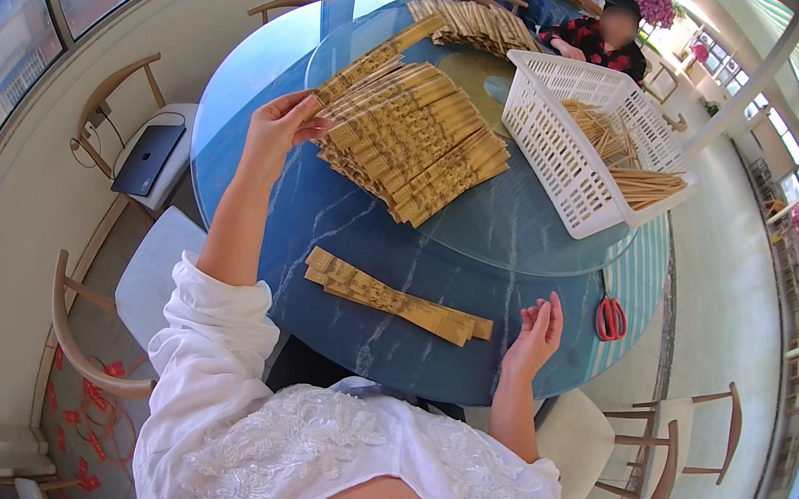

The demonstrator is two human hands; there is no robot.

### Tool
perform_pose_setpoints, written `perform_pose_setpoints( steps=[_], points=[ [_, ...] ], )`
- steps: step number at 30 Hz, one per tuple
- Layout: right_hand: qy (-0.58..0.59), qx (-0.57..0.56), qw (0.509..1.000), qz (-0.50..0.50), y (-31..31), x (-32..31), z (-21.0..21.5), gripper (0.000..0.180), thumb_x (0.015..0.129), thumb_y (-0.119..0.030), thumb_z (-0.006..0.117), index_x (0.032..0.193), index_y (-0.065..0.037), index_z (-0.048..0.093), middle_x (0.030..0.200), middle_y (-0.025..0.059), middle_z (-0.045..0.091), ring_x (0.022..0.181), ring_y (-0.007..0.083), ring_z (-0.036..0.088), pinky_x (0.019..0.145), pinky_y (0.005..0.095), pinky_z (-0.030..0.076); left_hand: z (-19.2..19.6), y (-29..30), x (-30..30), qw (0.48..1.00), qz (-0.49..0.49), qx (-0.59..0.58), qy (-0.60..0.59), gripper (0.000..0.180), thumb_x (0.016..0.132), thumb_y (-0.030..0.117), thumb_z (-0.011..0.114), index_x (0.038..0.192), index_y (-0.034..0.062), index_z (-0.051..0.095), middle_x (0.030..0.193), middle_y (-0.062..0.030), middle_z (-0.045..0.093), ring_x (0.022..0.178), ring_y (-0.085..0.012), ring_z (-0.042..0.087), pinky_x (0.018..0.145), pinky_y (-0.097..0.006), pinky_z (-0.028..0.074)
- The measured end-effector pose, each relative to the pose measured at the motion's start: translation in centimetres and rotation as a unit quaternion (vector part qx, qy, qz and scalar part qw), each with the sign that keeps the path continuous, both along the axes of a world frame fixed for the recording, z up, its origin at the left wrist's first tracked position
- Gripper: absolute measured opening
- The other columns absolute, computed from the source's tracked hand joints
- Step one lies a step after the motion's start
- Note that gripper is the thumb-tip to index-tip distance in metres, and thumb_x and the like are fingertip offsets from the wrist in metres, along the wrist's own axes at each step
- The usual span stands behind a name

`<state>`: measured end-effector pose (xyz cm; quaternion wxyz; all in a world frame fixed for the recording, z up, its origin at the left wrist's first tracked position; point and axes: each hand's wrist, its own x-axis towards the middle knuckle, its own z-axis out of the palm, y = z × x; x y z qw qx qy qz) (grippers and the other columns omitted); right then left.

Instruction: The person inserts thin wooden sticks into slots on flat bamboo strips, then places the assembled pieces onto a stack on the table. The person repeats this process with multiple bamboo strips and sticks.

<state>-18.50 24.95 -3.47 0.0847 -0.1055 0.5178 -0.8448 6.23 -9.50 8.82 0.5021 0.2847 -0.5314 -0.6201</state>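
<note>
My left hand (285, 125) is closed, thumb and fingers pinching the near end of a long gold paper sleeve (376, 57) at the left edge of a pile. Beside it the pile of printed gold paper sleeves (410, 130) lies fanned in overlapping rows on the glass turntable (481, 245). Closer to me, a few more flat sleeves (398, 297) rest on the blue tabletop (361, 234). Just right of these, my right hand (534, 336) hovers near the table edge, its fingers loosely bent and slightly apart, with nothing visible in them.
A white plastic basket (564, 150) of thin wooden sticks (623, 158) stands on the right. Red-handled scissors (610, 318) lie near the right edge. Another bundle of sleeves (474, 25) is at the back, by a seated person (607, 50). Chairs surround the table; one holds a laptop (149, 159).
</note>
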Motion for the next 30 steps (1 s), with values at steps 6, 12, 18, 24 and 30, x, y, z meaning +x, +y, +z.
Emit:
perform_pose_setpoints(
  steps=[6,12,18,24,30],
  points=[
    [0.007,-0.004,1.0,-0.003,0.1,0.0,0.0,0.024,0.095,-0.009,0.054,0.117,-0.002,0.06,0.096,0.0039,0.06,0.075,0.0074,0.055,0.071,0.0238,0.049,-1.6,-5.4,0.5,0.995,0.017,0.033,-0.087,0.038,0.091,0.019,0.062,0.116,-0.009,0.057,0.096,-0.0128,0.066,0.077,-0.0209,0.068,0.066,-0.028,0.057],
    [0.01,-0.008,1.0,0.007,0.2,-0.1,-0.3,0.023,0.094,-0.008,0.054,0.116,-0.002,0.06,0.094,0.0035,0.06,0.073,0.0062,0.054,0.068,0.0227,0.048,-2.7,-7.0,-0.6,0.98,0.033,0.042,-0.192,0.037,0.091,0.03,0.062,0.109,-0.0024,0.065,0.078,-0.0082,0.067,0.067,-0.0146,0.064,0.058,-0.026,0.051],
    [0.003,-0.001,1.0,0.005,0.2,0.2,-0.2,0.023,0.094,-0.008,0.055,0.116,-0.002,0.059,0.094,0.0029,0.06,0.072,0.0057,0.054,0.066,0.0217,0.047,-3.6,-7.6,-1.2,0.899,0.149,-0.177,-0.372,0.052,0.09,0.051,0.055,0.092,0.001,0.07,0.065,-0.0125,0.061,0.062,-0.0227,0.058,0.061,-0.037,0.044],
    [0.007,-0.001,1.0,0.008,0.1,0.2,-0.4,0.023,0.094,-0.008,0.055,0.116,-0.002,0.059,0.094,0.0026,0.06,0.071,0.0054,0.053,0.066,0.0216,0.046,-3.6,-8.6,-1.2,0.893,0.114,-0.107,-0.422,0.066,0.091,0.059,0.045,0.076,-0.0018,0.066,0.066,-0.0168,0.061,0.065,-0.0271,0.059,0.064,-0.041,0.044],
    [0.026,0.013,0.999,0.013,-0.1,0.3,-0.6,0.023,0.094,-0.008,0.054,0.116,-0.003,0.059,0.094,0.0025,0.059,0.071,0.0054,0.053,0.066,0.0216,0.046,-4.8,-9.8,-0.4,0.889,0.096,-0.118,-0.433,0.073,0.091,0.064,0.038,0.076,-0.0018,0.066,0.074,-0.0187,0.063,0.072,-0.0327,0.062,0.07,-0.044,0.045]
  ],
)
